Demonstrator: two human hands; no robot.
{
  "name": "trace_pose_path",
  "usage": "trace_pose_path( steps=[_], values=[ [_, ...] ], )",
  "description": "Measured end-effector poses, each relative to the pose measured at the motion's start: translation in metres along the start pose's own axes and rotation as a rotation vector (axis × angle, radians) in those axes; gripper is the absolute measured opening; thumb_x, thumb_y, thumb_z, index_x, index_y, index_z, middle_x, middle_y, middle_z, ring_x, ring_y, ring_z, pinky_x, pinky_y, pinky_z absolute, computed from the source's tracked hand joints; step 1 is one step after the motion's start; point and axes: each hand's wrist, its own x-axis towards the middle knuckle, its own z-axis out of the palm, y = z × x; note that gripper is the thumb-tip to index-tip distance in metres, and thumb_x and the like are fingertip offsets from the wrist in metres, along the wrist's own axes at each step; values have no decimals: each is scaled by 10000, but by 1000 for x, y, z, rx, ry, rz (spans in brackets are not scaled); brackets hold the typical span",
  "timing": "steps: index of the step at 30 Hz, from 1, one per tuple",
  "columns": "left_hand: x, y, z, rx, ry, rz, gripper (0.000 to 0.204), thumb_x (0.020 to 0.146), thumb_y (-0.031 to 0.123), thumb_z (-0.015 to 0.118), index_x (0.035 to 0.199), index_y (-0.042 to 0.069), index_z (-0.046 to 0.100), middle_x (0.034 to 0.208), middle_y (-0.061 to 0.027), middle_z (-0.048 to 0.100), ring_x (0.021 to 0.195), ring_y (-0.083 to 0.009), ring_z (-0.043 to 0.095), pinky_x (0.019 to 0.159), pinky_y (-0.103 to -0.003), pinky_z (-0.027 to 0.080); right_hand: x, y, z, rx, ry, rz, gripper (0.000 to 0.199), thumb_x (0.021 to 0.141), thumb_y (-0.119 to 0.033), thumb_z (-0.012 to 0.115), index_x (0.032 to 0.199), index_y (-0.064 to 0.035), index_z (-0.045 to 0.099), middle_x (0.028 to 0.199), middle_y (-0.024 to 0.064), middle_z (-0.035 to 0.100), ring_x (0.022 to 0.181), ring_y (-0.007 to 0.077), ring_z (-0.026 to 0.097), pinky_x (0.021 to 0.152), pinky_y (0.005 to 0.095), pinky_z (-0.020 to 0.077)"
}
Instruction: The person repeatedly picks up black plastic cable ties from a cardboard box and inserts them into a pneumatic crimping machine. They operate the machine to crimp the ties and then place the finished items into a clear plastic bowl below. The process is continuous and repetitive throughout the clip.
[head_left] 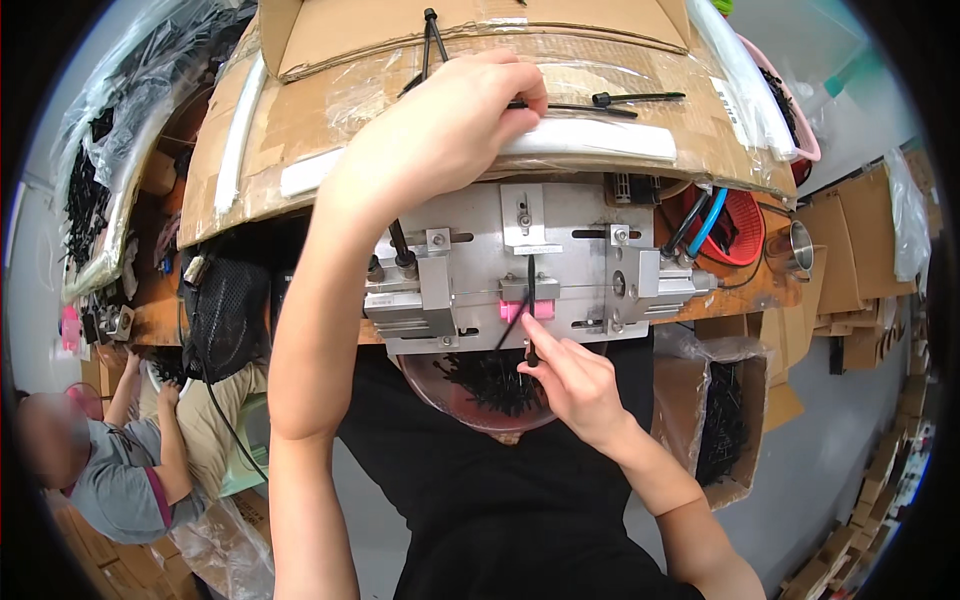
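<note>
My left hand reaches over the cardboard, fingers curled closed on a thin black cable tie. Another black cable tie lies just beyond it, and more ties lie farther left. In front of me, my right hand has its index fingertip at the pink block of a metal fixture. Its thumb and other fingers are closed around a small dark thing that I cannot make out. A black strip stands upright in the fixture's middle; a blurred dark strip slants beside the index finger.
Below the fixture is a bowl of black ties. A box of black pieces stands at right, near a red basket and metal cup. A black mesh bag hangs at left; another person sits beyond.
</note>
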Motion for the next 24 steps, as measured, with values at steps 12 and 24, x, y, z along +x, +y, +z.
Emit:
trace_pose_path(
  steps=[12,24],
  values=[
    [-135,116,51,59,208,-280,650,745,-63,616,1380,-44,479,935,-112,558,875,-265,543,806,-345,463,119,13,-96,-411,238,-170,351,806,-67,738,1152,-54,676,780,113,665,671,207,636,591,314,503],
    [-143,130,109,149,-25,-381,711,771,-70,619,1435,-77,364,1011,-116,511,923,-265,517,864,-356,450,206,21,-133,-188,51,123,250,843,-79,655,1076,9,666,939,150,713,795,234,667,716,332,531]
  ],
)
